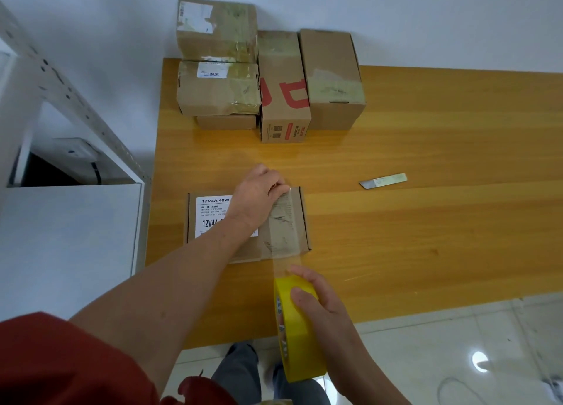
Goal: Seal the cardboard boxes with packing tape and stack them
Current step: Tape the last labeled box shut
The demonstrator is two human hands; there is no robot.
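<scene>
A flat cardboard box (pixel 210 246) with a white printed label lies on the wooden table (pixel 426 221) near its left edge. A clear strip of tape (pixel 285 230) runs across the box's right part and off its near edge. My left hand (pixel 259 194) presses the strip's far end down at the box's back edge, fingers curled over it. My right hand (pixel 316 295) grips a yellow roll of packing tape (pixel 300 328) just in front of the box, pulling the strip taut.
Several taped cardboard boxes (pixel 274 75) stand stacked and side by side at the table's back against the wall. A cutter blade (pixel 383 181) lies on the table to the right of the box. A white metal shelf (pixel 61 160) stands left of the table.
</scene>
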